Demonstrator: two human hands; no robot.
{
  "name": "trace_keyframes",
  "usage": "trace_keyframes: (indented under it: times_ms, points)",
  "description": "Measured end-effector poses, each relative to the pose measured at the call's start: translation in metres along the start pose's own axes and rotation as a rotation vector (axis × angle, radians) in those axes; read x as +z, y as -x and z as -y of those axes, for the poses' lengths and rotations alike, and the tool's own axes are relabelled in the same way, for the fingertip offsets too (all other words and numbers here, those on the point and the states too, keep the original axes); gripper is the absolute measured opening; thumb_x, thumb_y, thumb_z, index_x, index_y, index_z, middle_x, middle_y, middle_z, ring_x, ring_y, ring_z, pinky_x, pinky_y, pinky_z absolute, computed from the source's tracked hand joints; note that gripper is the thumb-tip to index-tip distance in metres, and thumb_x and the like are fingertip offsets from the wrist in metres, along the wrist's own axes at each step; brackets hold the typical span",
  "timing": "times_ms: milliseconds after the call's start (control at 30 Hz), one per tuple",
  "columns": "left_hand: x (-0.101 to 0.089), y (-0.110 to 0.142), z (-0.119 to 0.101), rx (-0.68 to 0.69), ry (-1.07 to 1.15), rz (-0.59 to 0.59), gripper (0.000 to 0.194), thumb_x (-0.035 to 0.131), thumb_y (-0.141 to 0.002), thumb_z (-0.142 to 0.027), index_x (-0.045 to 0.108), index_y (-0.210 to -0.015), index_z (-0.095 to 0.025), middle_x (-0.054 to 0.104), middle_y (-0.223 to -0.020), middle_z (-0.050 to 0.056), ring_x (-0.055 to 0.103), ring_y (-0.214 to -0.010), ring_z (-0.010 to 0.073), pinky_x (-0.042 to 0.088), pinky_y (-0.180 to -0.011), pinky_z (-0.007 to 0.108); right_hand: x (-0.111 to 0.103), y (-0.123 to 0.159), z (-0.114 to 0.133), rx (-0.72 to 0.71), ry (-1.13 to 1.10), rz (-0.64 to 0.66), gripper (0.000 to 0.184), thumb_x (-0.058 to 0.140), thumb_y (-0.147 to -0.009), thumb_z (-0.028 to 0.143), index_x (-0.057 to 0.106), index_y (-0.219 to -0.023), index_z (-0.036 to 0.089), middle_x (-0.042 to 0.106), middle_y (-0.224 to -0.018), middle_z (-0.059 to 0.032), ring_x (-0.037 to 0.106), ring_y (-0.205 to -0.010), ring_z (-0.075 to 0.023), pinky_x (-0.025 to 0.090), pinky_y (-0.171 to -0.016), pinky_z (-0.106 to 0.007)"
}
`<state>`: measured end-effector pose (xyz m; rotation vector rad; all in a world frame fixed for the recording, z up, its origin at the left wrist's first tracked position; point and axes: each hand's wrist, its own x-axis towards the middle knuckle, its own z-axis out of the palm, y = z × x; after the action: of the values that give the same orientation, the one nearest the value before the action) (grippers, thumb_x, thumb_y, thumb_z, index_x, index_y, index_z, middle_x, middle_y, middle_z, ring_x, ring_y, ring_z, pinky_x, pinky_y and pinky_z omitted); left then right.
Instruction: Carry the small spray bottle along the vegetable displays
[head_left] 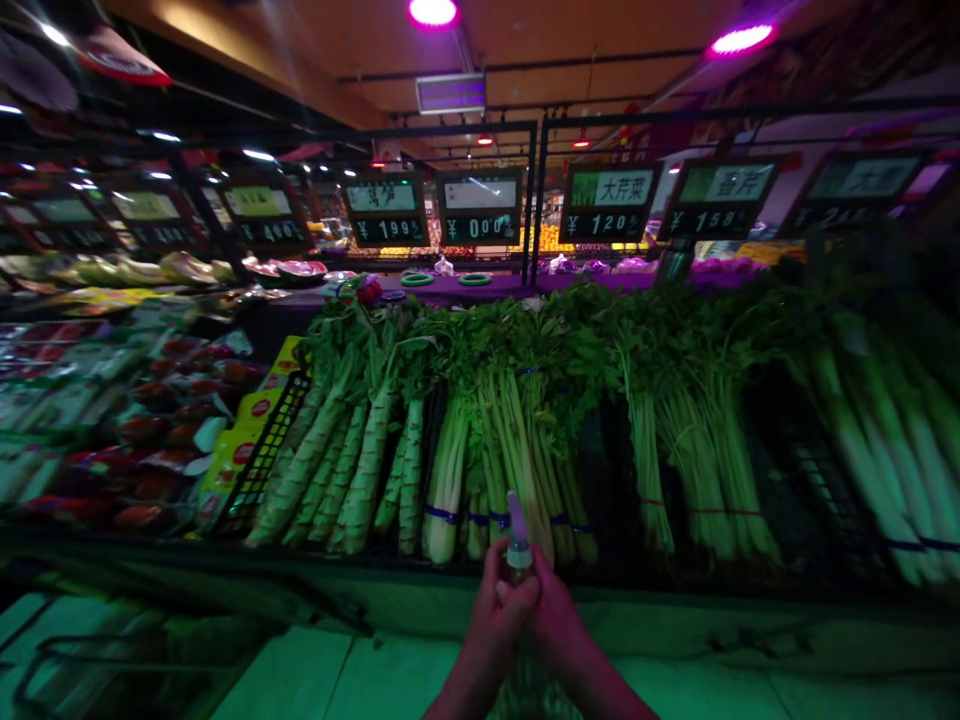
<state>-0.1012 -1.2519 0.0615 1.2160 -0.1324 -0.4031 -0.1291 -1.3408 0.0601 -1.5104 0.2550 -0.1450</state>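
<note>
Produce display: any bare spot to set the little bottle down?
Both hands, left hand and right hand, hold the small bottle. Bare room: the flat front ledge below the vegetables. Crowded: celtuce stems, celery bunches, leeks and packaged trays fill the shelf edge to edge.

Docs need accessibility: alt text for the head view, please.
Two hands, left hand and right hand, together hold up a small bottle before a dim shop shelf of celery bunches, with price signs hanging above.
</note>
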Motion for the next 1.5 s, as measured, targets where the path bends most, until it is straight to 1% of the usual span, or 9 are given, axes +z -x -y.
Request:
trace_keyframes:
  times_ms: [167, 333, 467, 600, 733, 900, 1133, 1267, 1500]
  points:
    - [0.011, -0.002, 0.0, 0.03, 0.009, -0.009, 0.077, 0.081, -0.064, -0.058, 0.051, -0.123, -0.019, 0.069, -0.121, 0.013, 0.063, -0.116, 0.0295, 0.048, -0.101, 0.036, -0.008, -0.002, 0.006, -0.011, -0.024, -0.004, 0.046, 0.071, -0.075, 0.04, 0.058, -0.116, 0.02, 0.073, -0.099, -0.0061, 0.069, -0.09, -0.0251, 0.053, -0.082, -0.038]
    - [0.05, -0.006, 0.006, 0.063, -0.023, 0.068, 0.069, 0.077, -0.069, -0.049, 0.051, -0.125, -0.018, 0.071, -0.113, 0.011, 0.065, -0.106, 0.0266, 0.05, -0.094, 0.034, -0.046, 0.002, 0.01, -0.048, -0.056, -0.059, 0.042, 0.071, -0.077, 0.041, 0.06, -0.113, 0.022, 0.074, -0.096, -0.0051, 0.07, -0.089, -0.0238, 0.053, -0.083, -0.035]
    - [0.101, -0.005, 0.029, 0.06, -0.024, 0.082, 0.069, 0.077, -0.069, -0.045, 0.05, -0.126, -0.017, 0.069, -0.118, 0.012, 0.063, -0.111, 0.0277, 0.047, -0.098, 0.035, -0.102, 0.014, 0.008, -0.061, -0.067, -0.076, 0.042, 0.072, -0.077, 0.037, 0.059, -0.114, 0.021, 0.075, -0.098, -0.0058, 0.071, -0.092, -0.0248, 0.054, -0.085, -0.036]
    - [0.166, -0.001, 0.054, 0.018, -0.028, 0.171, 0.075, 0.08, -0.067, -0.051, 0.049, -0.128, -0.019, 0.068, -0.116, 0.01, 0.062, -0.108, 0.0265, 0.048, -0.097, 0.036, -0.171, 0.033, 0.01, -0.064, -0.11, -0.118, 0.042, 0.07, -0.08, 0.038, 0.056, -0.116, 0.021, 0.074, -0.102, -0.0068, 0.07, -0.096, -0.0252, 0.054, -0.087, -0.037]
    - [0.229, 0.007, 0.079, 0.002, -0.039, 0.232, 0.076, 0.079, -0.069, -0.057, 0.05, -0.127, -0.019, 0.067, -0.111, 0.008, 0.06, -0.105, 0.0249, 0.048, -0.093, 0.034, -0.237, 0.055, 0.013, -0.09, -0.041, -0.176, 0.038, 0.07, -0.081, 0.043, 0.058, -0.109, 0.02, 0.071, -0.094, -0.0045, 0.067, -0.086, -0.0225, 0.052, -0.08, -0.035]
    - [0.281, 0.02, 0.104, -0.064, -0.016, 0.181, 0.084, 0.081, -0.064, -0.06, 0.048, -0.129, -0.019, 0.067, -0.118, 0.01, 0.06, -0.112, 0.0263, 0.046, -0.099, 0.035, -0.292, 0.074, 0.009, -0.028, -0.052, -0.17, 0.045, 0.069, -0.079, 0.044, 0.055, -0.116, 0.021, 0.07, -0.095, -0.0042, 0.067, -0.088, -0.0241, 0.051, -0.079, -0.035]
    - [0.309, 0.026, 0.111, -0.056, -0.037, 0.191, 0.083, 0.08, -0.066, -0.062, 0.049, -0.129, -0.019, 0.067, -0.118, 0.012, 0.059, -0.113, 0.0279, 0.046, -0.099, 0.037, -0.324, 0.08, 0.005, -0.035, 0.022, -0.162, 0.041, 0.069, -0.079, 0.046, 0.057, -0.11, 0.022, 0.072, -0.095, -0.0051, 0.068, -0.088, -0.0245, 0.052, -0.08, -0.036]
    - [0.31, 0.018, 0.113, -0.045, -0.017, 0.164, 0.088, 0.083, -0.061, -0.064, 0.049, -0.128, -0.019, 0.068, -0.118, 0.012, 0.061, -0.114, 0.0289, 0.046, -0.1, 0.038, -0.324, 0.069, -0.003, -0.039, -0.052, -0.12, 0.043, 0.069, -0.078, 0.047, 0.058, -0.111, 0.022, 0.072, -0.093, -0.0044, 0.068, -0.088, -0.0242, 0.052, -0.079, -0.035]
    - [0.308, 0.001, 0.11, -0.032, -0.029, 0.18, 0.084, 0.081, -0.063, -0.064, 0.05, -0.126, -0.019, 0.069, -0.115, 0.012, 0.063, -0.109, 0.0276, 0.049, -0.095, 0.037, -0.322, 0.058, 0.006, -0.083, 0.014, -0.202, 0.04, 0.068, -0.079, 0.041, 0.059, -0.113, 0.021, 0.074, -0.1, -0.0069, 0.07, -0.093, -0.0253, 0.052, -0.084, -0.037]
